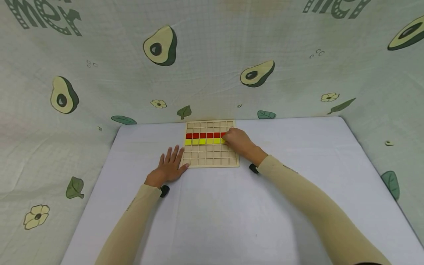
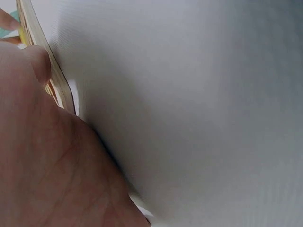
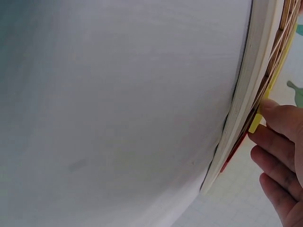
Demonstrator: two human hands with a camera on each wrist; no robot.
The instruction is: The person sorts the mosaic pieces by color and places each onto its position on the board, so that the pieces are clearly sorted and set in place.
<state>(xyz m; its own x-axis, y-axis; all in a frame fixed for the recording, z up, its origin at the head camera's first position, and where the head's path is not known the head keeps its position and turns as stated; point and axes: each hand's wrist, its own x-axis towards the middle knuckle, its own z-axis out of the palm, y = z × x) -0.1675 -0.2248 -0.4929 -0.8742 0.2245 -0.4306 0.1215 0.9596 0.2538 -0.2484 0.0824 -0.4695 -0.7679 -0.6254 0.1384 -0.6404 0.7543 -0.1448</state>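
A pale wooden grid board (image 1: pixel 209 161) lies at the table's far edge. Across it run a row of red tiles (image 1: pixel 202 135) and, just nearer, a row of yellow tiles (image 1: pixel 202 141). My right hand (image 1: pixel 239 140) is over the right end of these rows and hides the cells there. In the right wrist view, its thumb and forefinger pinch a yellow tile (image 3: pixel 256 122) at the board's surface. My left hand (image 1: pixel 169 169) lies spread with its palm down at the board's near left corner. Its thumb rests on the board's edge, seen also in the left wrist view.
A white-covered table (image 1: pixel 212 213) extends toward me and to both sides of the board. Behind it hangs a pale cloth (image 1: pixel 205 88) printed with avocados, leaves and flowers. Dark wrist straps show on the left (image 1: pixel 164 190) and right (image 1: pixel 253 168) wrists.
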